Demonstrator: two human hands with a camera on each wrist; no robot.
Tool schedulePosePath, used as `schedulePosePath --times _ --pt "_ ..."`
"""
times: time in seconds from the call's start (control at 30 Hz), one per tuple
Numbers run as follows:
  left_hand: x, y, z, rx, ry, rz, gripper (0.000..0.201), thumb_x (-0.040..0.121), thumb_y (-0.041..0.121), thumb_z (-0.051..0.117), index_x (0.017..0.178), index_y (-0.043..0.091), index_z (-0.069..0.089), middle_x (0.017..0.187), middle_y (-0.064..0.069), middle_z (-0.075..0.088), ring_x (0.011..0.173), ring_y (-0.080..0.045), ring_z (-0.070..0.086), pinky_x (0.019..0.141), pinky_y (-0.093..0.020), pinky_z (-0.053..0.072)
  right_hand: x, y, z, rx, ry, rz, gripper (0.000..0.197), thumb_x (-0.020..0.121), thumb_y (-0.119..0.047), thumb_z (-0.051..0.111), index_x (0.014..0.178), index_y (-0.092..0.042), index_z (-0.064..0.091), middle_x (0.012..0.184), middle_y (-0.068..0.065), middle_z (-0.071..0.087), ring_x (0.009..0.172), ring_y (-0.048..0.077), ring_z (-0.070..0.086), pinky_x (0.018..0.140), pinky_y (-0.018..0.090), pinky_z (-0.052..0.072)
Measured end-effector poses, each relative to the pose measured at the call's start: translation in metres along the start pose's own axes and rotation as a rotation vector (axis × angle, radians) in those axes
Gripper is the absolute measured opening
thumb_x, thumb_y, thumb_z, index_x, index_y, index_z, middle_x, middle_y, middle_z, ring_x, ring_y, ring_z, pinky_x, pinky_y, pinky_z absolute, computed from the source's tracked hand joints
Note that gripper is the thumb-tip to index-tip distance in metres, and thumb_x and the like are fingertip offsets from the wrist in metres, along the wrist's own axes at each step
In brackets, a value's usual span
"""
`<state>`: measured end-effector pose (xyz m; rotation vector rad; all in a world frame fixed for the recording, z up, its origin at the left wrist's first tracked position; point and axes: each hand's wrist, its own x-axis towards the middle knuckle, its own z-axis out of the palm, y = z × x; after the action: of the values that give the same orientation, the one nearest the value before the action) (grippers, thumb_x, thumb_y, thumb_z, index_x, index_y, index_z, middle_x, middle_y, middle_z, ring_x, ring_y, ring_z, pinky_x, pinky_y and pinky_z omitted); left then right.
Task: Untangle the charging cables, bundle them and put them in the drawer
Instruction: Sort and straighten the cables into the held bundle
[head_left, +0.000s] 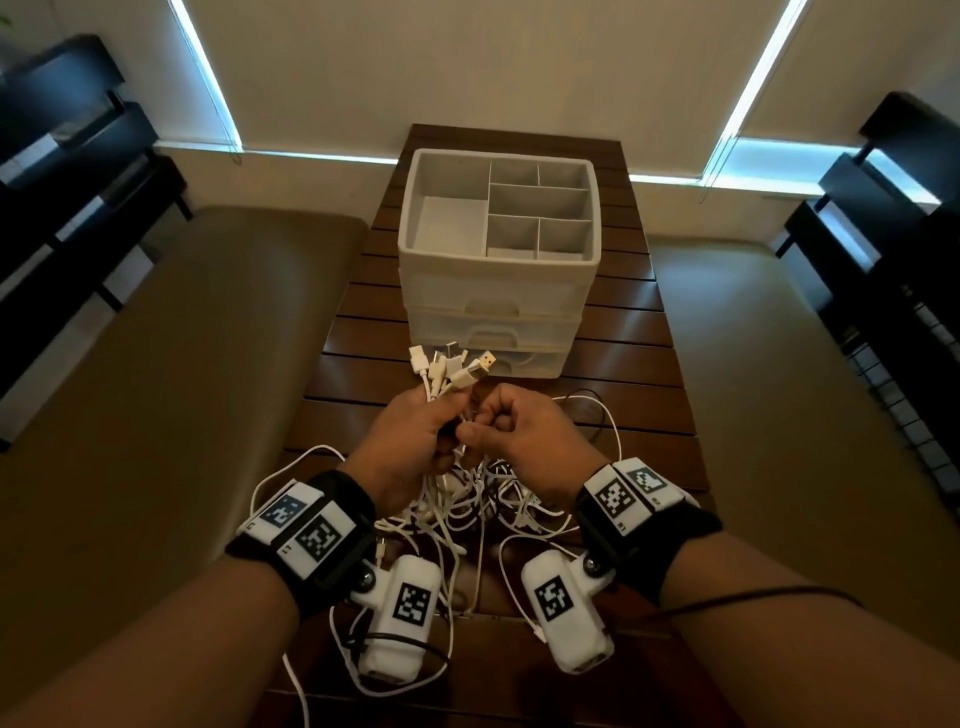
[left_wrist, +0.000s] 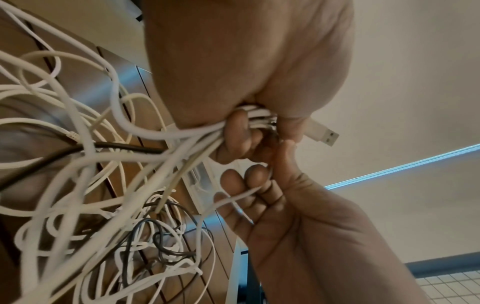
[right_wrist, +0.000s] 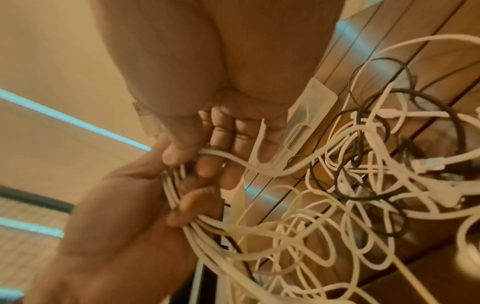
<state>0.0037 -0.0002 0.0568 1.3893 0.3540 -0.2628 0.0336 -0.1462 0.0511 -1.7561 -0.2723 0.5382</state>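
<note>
The charging cables (head_left: 467, 499) lay as a white tangle, with some dark strands, on the slatted wooden bench (head_left: 649, 364), spilling beneath both wrists. Their plug ends (head_left: 449, 366) stood gathered in a cluster above the left hand (head_left: 410, 447), whose fingers were curled round the bunched cords. The right hand (head_left: 524, 436) sat just beside it, knuckles touching, its thumb and fingers pinching a single white cord (right_wrist: 233, 159) drawn from the heap. Beyond the plugs stood the drawer unit (head_left: 493, 322), drawers closed, its compartmented top tray (head_left: 415, 208) facing up.
</note>
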Motion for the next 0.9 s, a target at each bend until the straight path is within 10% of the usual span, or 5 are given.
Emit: schedulePosePath --times 0.33,0.53,0.6,0.73,0.9 --pt "0.007 0.012 -0.01 -0.278 0.046 0.0 0.027 0.102 0.032 0.041 0.081 0.016 0.046 0.055 0.003 0.038 0.042 -0.008 0.031 0.039 -0.02 0.025 0.004 0.014 -0.002 -0.268 -0.317 0.053 0.028 0.097 -0.033 0.052 0.075 -0.018 0.062 0.069 0.009 0.058 0.058 0.016 0.054 0.062 0.033 0.047" --pt "0.0 0.035 -0.038 -0.483 0.078 0.094 0.04 0.094 0.046 0.049 0.064 0.02 0.042 0.051 0.005 0.029 0.046 -0.011 0.033 0.051 -0.026 0.04 0.001 0.03 -0.041 -0.392 -0.195 0.139 0.027 0.097 -0.03 0.052 0.074 -0.018 0.06 0.067 -0.002 0.057 0.06 0.012 0.054 0.062 0.03 0.047" --pt "-0.001 0.037 -0.046 -0.351 0.089 0.148 0.035 0.088 0.043 0.062 0.066 0.022 0.045 0.051 0.007 0.03 0.043 -0.009 0.027 0.039 -0.021 0.031 0.001 0.033 -0.054 -0.35 -0.156 0.175 0.026 0.096 -0.028 0.053 0.076 -0.013 0.061 0.071 0.006 0.059 0.062 0.017 0.056 0.065 0.036 0.048" --pt "-0.004 0.041 -0.048 0.614 0.263 0.335 0.013 0.087 0.024 0.069 0.075 0.022 0.063 0.057 0.006 0.054 0.043 -0.002 0.046 0.04 -0.013 0.035 0.0 0.024 -0.058 -0.368 -0.135 0.154 0.025 0.095 -0.028 0.056 0.079 -0.01 0.062 0.07 0.003 0.061 0.059 0.013 0.055 0.06 0.03 0.048" --pt "0.001 0.023 -0.014 0.386 0.193 0.209 0.027 0.085 0.024 0.07 0.059 0.023 0.063 0.043 0.008 0.045 0.038 -0.004 0.036 0.043 -0.026 0.03 0.008 -0.007 -0.034 -0.35 -0.14 -0.031 0.027 0.095 -0.026 0.055 0.07 -0.018 0.058 0.061 -0.001 0.054 0.051 0.009 0.048 0.052 0.025 0.042"
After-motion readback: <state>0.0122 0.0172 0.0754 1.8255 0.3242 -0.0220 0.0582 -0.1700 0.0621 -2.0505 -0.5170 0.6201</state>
